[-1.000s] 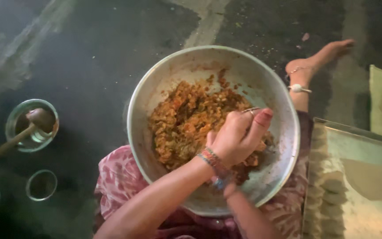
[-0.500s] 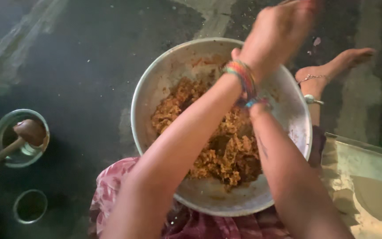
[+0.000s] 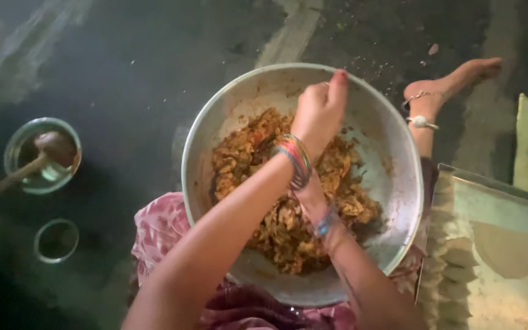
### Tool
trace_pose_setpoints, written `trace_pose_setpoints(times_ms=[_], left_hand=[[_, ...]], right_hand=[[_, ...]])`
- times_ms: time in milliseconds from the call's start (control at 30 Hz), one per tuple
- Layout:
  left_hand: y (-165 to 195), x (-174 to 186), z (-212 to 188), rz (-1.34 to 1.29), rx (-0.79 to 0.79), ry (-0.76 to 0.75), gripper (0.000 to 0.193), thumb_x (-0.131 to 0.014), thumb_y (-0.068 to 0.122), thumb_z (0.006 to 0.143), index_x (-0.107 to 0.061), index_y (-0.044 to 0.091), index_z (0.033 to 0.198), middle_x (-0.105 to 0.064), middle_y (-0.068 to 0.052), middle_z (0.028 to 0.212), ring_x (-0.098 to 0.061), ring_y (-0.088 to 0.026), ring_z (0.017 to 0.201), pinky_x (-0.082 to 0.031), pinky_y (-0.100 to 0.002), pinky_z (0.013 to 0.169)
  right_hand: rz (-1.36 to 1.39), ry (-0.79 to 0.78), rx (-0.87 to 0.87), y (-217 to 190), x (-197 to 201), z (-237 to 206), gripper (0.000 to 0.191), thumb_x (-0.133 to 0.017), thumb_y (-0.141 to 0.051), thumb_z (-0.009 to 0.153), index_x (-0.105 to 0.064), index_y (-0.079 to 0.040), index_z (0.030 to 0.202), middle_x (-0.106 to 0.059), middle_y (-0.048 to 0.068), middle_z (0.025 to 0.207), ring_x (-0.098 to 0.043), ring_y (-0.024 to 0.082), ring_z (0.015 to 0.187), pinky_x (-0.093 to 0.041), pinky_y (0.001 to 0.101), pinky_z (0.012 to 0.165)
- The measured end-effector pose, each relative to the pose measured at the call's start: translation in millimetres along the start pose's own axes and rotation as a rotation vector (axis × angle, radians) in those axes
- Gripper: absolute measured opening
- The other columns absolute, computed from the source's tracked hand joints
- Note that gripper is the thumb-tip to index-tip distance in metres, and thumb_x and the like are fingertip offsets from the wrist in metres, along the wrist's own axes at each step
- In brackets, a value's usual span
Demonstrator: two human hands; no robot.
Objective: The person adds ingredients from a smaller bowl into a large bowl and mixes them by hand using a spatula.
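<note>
Head view | my left hand [image 3: 320, 110] fisted, contents hidden | right hand hidden | filling [image 3: 288, 183] at 6 o'clock | bowl [image 3: 392, 153]

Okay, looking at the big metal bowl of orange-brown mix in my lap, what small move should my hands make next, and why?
Probably lower the raised left hand back into the orange-brown crumbly mixture. It is closed and lifted above the wide round metal bowl, while the right hand, mostly hidden beneath the left wrist, lies low over the mix. The heap looks clumpy and uneven, so more working seems due.
</note>
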State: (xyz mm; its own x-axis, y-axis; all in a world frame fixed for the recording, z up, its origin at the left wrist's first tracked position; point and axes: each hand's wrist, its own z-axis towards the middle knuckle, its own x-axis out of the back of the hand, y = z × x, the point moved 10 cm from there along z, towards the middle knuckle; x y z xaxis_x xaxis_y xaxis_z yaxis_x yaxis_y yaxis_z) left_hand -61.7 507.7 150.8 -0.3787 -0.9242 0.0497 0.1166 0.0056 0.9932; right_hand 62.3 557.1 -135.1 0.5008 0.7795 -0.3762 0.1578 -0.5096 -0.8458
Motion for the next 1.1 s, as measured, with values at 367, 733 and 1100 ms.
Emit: trace_pose_setpoints(times_ms=[367,733,1100], left_hand=[[121,-52,-49,-0.343,-0.275,-0.1,0.067,-0.043,0.055,0.11,-0.078,-0.001,0.1,-0.06,-0.008,0.063,-0.058,-0.014,0.063,-0.051,-0.033,0.06],[47,-31,22,-0.268,-0.397,0.279,0.058,-0.051,0.044,0.113,-0.057,-0.001,0.077,-0.046,-0.005,0.061,-0.04,-0.007,0.061,-0.041,-0.029,0.055],[-46,-11,195,-0.361,-0.236,0.152,0.051,-0.05,0.031,0.1,-0.053,0.005,0.056,-0.05,-0.002,0.043,-0.052,-0.013,0.033,-0.038,-0.03,0.032]], right_hand=[[-0.717,-0.274,0.427,-161,45,-100,0.05,-0.075,-0.013,0.089,-0.061,-0.005,0.136,-0.068,0.007,0.126,-0.065,0.018,0.112,-0.054,0.0345,0.094],[-0.637,-0.081,0.727,-224,-15,50,0.025,-0.071,-0.011,0.093,-0.065,0.001,0.114,-0.069,0.009,0.104,-0.064,0.021,0.092,-0.052,0.0398,0.079],[-0.48,0.107,0.479,-182,-48,162,0.019,-0.065,-0.01,0.096,-0.068,0.006,0.089,-0.068,0.01,0.077,-0.062,0.026,0.068,-0.046,0.046,0.059]])
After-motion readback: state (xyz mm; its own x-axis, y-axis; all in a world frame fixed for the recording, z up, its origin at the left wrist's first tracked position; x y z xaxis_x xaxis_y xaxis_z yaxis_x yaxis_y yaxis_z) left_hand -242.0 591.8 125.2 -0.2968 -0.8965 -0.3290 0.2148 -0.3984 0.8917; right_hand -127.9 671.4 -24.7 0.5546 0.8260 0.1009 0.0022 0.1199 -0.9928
